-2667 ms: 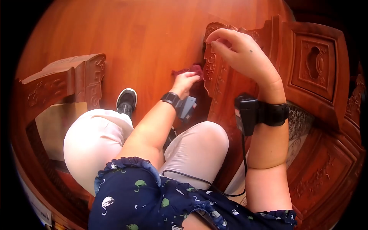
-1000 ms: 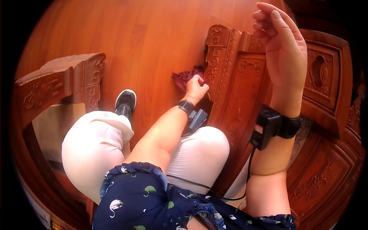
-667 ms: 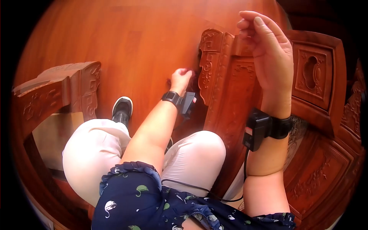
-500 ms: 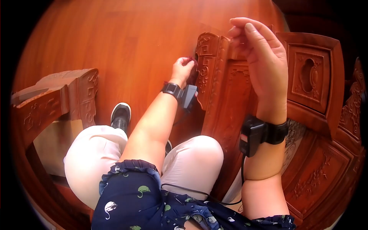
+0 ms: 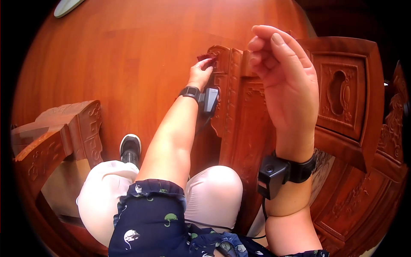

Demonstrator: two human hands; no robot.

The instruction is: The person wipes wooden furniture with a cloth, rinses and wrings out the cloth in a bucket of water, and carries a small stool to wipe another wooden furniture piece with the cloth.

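Note:
My left hand (image 5: 200,75) pinches a dark red cloth (image 5: 206,57) at the carved end of a reddish wooden furniture piece (image 5: 246,115). The cloth bunches above the fingertips, against the carved edge. My right hand (image 5: 287,73) is raised over the same furniture, palm partly turned up, its fingers loosely curled and apart, with nothing in them. A black device is strapped to each wrist, and a cable hangs from the right one.
A carved panel with an oval cutout (image 5: 340,92) stands at the right. Another carved wooden arm (image 5: 83,124) is at the left. My shoe (image 5: 130,147) rests on the wooden floor (image 5: 128,73). A pale round object (image 5: 66,6) shows at the top left.
My left hand has moved up along the carved edge with the cloth. My right hand has shifted left and down since a second ago. The view has tilted up, and the pale round object has appeared.

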